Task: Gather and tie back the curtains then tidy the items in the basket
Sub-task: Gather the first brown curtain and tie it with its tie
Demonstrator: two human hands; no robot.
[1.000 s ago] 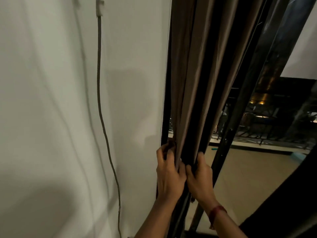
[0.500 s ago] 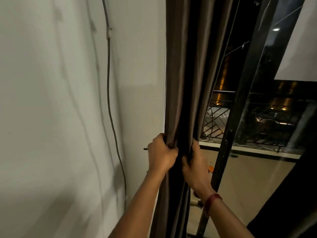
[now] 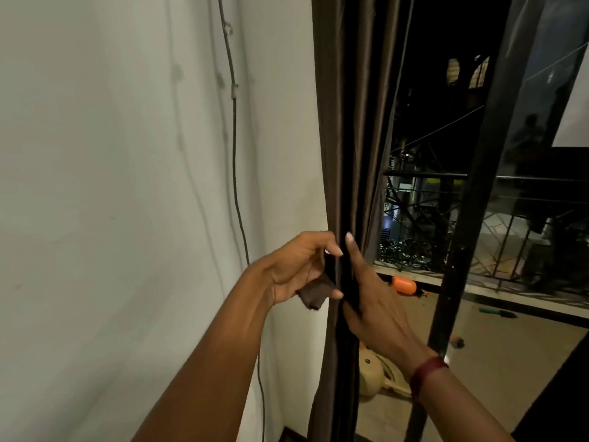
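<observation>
Tie-back step: left hand [image 3: 296,269] pinches a brown strap end [image 3: 314,296] beside the gathered curtain [image 3: 347,154]; right hand [image 3: 366,295] grips that bundle; next, probably wrap the strap around.

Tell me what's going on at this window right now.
A person is gathering the brown curtain into a narrow bunch beside the white wall. The left hand pinches a short brown strip of fabric, apparently the tie-back, while the right hand is wrapped around the bunched folds. The strip's end hangs loose, so the curtain is not tied yet. Through the glass, a dark balcony with an orange object on its floor shows. No basket is in view.
</observation>
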